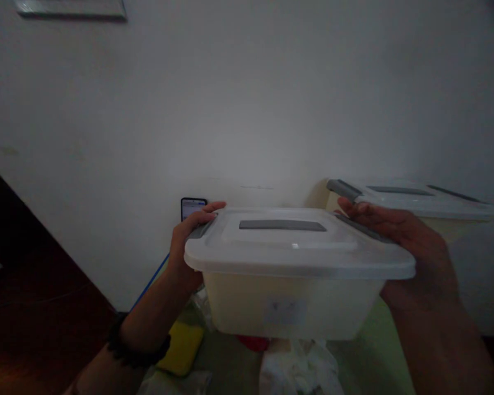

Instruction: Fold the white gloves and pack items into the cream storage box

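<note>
Clamping a cream rectangular plastic box (247, 307) with a grey-handled white plastic lid (280, 255) between left hand (184, 249) and right hand (420, 244) at opposite ends, above a flat green surface (376, 348)

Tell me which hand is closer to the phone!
Left. The left hand hides the lower part of the phone from view; the right hand is farther off, at the opposite end of the box.

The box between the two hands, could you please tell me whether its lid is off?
No, the white lid covers the top of the box, between the left hand and the right hand.
</note>
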The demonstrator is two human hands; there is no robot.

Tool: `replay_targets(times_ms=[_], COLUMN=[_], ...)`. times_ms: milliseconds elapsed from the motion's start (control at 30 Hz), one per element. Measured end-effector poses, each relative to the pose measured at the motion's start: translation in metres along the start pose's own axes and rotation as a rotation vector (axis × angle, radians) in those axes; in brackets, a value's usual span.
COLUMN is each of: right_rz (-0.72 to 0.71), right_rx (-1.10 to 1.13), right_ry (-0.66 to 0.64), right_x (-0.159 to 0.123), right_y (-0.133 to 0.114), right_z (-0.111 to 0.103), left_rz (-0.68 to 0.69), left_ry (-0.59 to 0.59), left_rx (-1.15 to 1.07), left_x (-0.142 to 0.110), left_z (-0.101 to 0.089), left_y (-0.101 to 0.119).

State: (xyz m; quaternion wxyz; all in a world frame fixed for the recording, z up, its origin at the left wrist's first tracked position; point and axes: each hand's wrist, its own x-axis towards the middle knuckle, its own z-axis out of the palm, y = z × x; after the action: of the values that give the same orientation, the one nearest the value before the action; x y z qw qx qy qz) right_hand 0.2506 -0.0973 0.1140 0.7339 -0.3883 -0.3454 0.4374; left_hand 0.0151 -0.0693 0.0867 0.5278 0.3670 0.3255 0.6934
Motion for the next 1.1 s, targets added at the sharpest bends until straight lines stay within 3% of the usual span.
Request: replay_targets(times_ms=[33, 100, 267, 333, 400, 433, 633, 700, 900, 1000, 1100], right_rz=[0.011, -0.049, -0.167, -0.255, -0.36, -0.407, -0.538, -0.539, -0.506, -0.517, -0.466], right_rx=[-0.016, -0.052, -0.211, -0.24, -0.278, -0.296, -0.314, -0.246, -0.145, -0.245, -0.339], right_ry=[0.076, 0.109, -0.208, -0.255, -0.288, -0.309, -0.387, -0.361, -0.332, -0.394, -0.576], right_x=[-0.001, -0.005, -0.012, -0.013, -0.014, -0.014, -0.009, -0.006, 0.0, -0.001, -0.002], right_y=[0.0, -0.001, 0.002, 0.005, 0.007, 0.008, 0.001, 0.0, -0.001, -0.003, -0.004], right_z=[0.0, 0.003, 0.005, 0.004, 0.002, 0.001, -0.005, -0.008, -0.011, -0.012, -0.016], left_rz=[0.02, 0.109, 0.322, 0.233, -0.038, -0.107, -0.186, -0.119, 0.325, 0.372, 0.295], left_ry=[-0.005, -0.012, -0.015, 0.036, 0.128, 0.151, 0.059, 0.008, -0.143, -0.168, -0.155], left_rx=[0.015, 0.03, -0.054, -0.106, -0.119, -0.126, -0.105, -0.046, 0.096, 0.078, 0.048], left_x=[-0.001, -0.001, 0.007, 0.01, 0.011, 0.011, 0.005, 0.002, 0.0, 0.003, 0.006], left_z=[0.0, -0.002, -0.012, -0.012, -0.01, -0.009, -0.001, -0.002, -0.009, -0.011, -0.011], left_y=[0.001, 0.001, 0.001, 0.004, 0.008, 0.01, 0.013, 0.011, 0.008, 0.012, 0.018])
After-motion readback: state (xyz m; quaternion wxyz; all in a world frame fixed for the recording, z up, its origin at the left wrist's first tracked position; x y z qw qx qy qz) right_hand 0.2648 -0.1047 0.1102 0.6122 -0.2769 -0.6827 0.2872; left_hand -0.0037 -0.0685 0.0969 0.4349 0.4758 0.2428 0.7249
